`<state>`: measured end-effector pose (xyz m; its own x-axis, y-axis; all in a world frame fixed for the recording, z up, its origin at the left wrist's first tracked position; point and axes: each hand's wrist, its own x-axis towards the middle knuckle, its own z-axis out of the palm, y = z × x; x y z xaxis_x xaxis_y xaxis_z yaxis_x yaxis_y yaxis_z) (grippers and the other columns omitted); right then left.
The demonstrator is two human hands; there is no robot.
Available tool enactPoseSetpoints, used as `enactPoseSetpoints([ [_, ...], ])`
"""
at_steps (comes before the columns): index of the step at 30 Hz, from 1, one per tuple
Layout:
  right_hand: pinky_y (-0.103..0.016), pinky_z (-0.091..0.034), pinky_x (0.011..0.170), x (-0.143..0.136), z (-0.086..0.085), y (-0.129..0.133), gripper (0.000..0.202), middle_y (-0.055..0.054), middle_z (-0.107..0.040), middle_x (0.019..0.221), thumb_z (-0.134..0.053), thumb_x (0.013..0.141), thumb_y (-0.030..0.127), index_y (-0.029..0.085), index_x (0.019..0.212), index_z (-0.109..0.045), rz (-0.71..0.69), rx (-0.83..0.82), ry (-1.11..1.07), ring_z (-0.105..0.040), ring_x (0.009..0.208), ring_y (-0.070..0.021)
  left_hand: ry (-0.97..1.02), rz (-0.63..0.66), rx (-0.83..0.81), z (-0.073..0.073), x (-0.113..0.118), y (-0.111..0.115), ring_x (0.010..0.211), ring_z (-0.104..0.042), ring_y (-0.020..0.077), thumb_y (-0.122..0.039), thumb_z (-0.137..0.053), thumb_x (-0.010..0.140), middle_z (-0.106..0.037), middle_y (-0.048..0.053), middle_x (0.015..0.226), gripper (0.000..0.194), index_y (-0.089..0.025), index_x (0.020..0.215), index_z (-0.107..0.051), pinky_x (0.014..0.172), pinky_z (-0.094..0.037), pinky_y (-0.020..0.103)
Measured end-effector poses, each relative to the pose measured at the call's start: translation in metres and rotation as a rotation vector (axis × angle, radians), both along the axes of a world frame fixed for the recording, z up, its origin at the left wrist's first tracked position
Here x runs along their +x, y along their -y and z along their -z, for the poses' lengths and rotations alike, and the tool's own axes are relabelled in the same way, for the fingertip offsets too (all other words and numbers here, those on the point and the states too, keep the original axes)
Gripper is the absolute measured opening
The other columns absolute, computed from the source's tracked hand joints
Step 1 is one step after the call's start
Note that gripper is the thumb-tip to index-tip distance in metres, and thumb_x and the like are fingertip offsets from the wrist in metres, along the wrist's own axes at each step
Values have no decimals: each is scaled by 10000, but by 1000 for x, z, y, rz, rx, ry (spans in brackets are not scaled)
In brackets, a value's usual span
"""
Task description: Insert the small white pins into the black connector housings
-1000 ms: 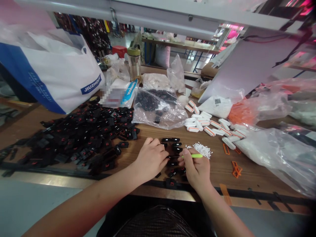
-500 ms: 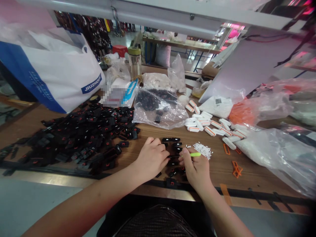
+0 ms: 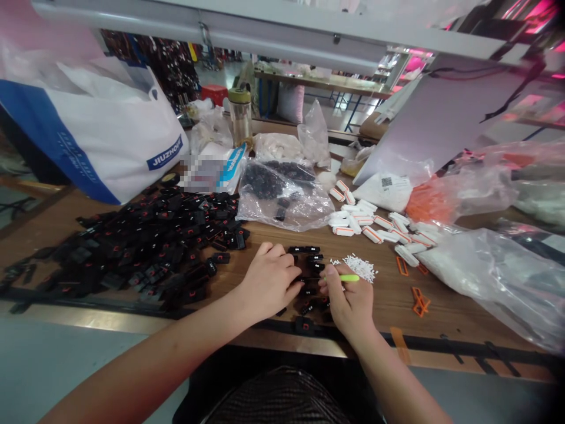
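My left hand (image 3: 270, 281) is closed, with fingers curled down at the left side of a small group of black plastic parts (image 3: 304, 249); what its fingertips pinch is hidden. Just right of it, my right hand (image 3: 352, 303) grips a slim tool with a neon yellow-green handle (image 3: 351, 278). The tool's thin shaft points left toward my left fingertips, and its tip cannot be made out. Several of the black parts carry small white dots. Beyond my right hand lies a heap of tiny white pieces (image 3: 361, 268).
A large pile of black parts (image 3: 154, 247) covers the left of the table. White cases with orange trim (image 3: 373, 234), orange frames (image 3: 420, 301) and clear bags (image 3: 494, 277) lie to the right. A bag of black parts (image 3: 285, 194) and a bottle (image 3: 241, 118) stand behind.
The view has shifted very slightly. Both hands keep nearly the same pose, and the tool stays in my right hand at about the same spot.
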<state>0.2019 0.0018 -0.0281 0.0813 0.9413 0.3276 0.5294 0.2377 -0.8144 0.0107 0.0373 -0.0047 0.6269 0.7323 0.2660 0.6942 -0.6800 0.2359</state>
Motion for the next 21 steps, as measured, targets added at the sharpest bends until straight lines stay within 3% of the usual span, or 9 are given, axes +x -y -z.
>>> enactPoseSetpoints([
  [3,-243,-500,519,0,-2,0,342,-21,-682,627,-510,982,374,175,761,-678,13,-8,-38,-647,512,-138,48,-33,-4,-13,-15,-4,895,-543,242,-325,-543,978,-699,28,853,231,-226,963,-752,838,-350,424],
  [6,-244,-497,511,1,-5,2,352,-25,-684,621,-511,981,383,177,755,-684,55,-9,-88,-648,511,-142,84,-124,-18,-19,-33,-7,862,-563,226,-301,-537,987,-701,17,833,238,-223,896,-744,821,-386,405],
  [9,-244,-493,508,2,-10,4,336,-26,-686,620,-520,977,379,181,762,-687,72,14,-107,-649,520,-144,76,-187,-81,-12,-40,-5,810,-590,211,-343,-638,932,-689,13,801,174,-211,870,-733,811,-440,382],
  [15,-243,-495,516,0,-24,6,335,-17,-678,595,-523,974,362,185,741,-687,63,47,-84,-642,509,-136,1,-235,-67,5,-28,3,868,-613,241,-329,-712,871,-679,45,873,168,-185,953,-730,791,-502,382],
  [21,-234,-518,510,-14,-26,-2,324,-28,-698,660,-529,971,372,183,776,-703,-48,-37,-108,-663,542,-135,73,-165,-119,9,-32,2,856,-615,214,-266,-690,893,-673,26,856,86,-207,905,-751,784,-511,351],
])
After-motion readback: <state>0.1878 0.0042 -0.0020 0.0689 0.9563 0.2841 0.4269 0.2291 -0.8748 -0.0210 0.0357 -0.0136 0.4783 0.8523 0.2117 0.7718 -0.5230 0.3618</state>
